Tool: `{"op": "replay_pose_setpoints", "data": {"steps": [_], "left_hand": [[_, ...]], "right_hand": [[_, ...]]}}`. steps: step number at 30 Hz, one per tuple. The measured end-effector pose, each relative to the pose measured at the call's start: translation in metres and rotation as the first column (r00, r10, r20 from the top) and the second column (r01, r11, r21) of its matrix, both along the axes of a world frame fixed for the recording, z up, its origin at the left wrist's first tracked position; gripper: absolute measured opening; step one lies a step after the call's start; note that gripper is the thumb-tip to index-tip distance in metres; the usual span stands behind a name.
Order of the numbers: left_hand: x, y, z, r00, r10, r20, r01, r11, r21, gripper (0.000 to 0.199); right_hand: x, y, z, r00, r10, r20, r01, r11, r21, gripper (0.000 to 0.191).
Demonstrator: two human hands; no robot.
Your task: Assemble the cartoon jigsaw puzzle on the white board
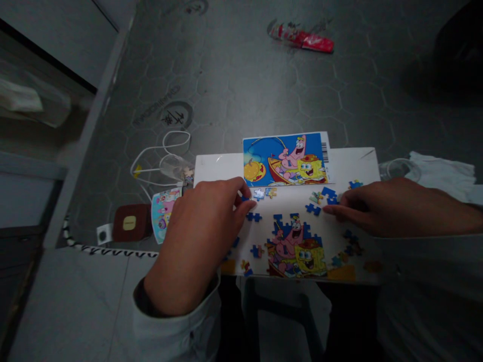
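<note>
A partly joined jigsaw (296, 249) with a pink figure and a yellow figure lies near the front edge of a white board (215, 168). Beyond it rests the printed picture card (285, 160). My left hand (211, 216) is over the board's left part, thumb and forefinger curved with a small gap, near a blue piece partly hidden by the fingers. My right hand (370, 208) hovers at the right, fingertips beside loose blue pieces (329, 195); whether it touches or holds one is unclear. More loose pieces (257, 251) lie around the jigsaw.
Left of the board are a white cable (149, 148), a colourful card (163, 213) and a dark red box (130, 222). White tissue (441, 173) lies at the right. A red wrapper (317, 42) is on the grey floor. A stool (277, 304) shows below the board.
</note>
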State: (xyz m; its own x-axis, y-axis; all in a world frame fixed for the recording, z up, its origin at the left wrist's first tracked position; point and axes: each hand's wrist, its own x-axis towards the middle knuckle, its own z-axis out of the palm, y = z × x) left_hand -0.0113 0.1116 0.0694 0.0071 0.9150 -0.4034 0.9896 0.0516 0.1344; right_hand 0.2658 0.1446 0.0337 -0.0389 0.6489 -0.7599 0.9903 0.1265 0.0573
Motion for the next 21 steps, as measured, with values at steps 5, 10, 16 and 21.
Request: {"op": "replay_pose_setpoints", "data": {"steps": [5, 10, 16, 21], "left_hand": [[-0.001, -0.002, -0.001, 1.0, -0.005, 0.007, 0.005, 1.0, 0.001, 0.01], [-0.001, -0.003, 0.0, 0.999, -0.018, 0.032, 0.016, 0.998, 0.059, 0.011], [0.001, -0.006, 0.012, 0.959, 0.005, 0.284, -0.125, 0.904, 0.408, 0.022], [0.0, -0.01, 0.015, 0.938, 0.001, 0.348, -0.207, 0.805, 0.556, 0.031]], "right_hand": [[0.002, 0.0, 0.011, 0.996, -0.088, -0.025, 0.09, 0.994, 0.061, 0.053], [0.009, 0.002, 0.017, 0.983, -0.185, 0.022, 0.182, 0.979, 0.092, 0.05], [0.012, -0.001, 0.015, 0.984, -0.173, 0.032, 0.167, 0.978, 0.126, 0.051], [0.017, 0.001, 0.017, 0.985, -0.175, 0.01, 0.17, 0.967, 0.188, 0.062]]}}
